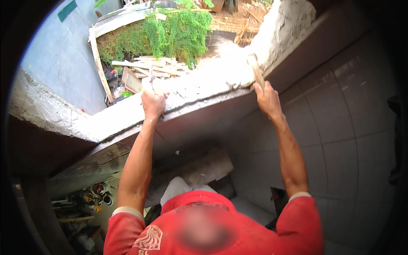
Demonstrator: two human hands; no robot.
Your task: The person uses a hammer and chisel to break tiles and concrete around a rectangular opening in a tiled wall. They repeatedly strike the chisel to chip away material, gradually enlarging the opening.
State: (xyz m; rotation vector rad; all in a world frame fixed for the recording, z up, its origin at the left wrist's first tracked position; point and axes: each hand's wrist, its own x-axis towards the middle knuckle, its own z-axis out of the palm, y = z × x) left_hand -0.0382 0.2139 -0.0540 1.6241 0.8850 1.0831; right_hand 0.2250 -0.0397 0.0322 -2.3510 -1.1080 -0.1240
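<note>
My left hand (pixel 153 102) is closed around a narrow metal chisel (pixel 151 73), its thin upper end rising past my fist. The fist is over the bright, rough sill of the wall opening (pixel 187 94). Farther right, my right hand (pixel 268 101) grips the wooden handle of a hammer (pixel 256 71). The handle slants up and left, and its far end lies against the glaring sill, where the head is washed out. The two hands are well apart.
Broken masonry (pixel 284 32) borders the opening on the right. Outside are stacked wood strips (pixel 155 67), green creepers (pixel 178 34) and a pale blue wall (pixel 68 55). Inside, a tiled wall (pixel 340 114) is on the right, with assorted clutter (pixel 91 197) low on the left.
</note>
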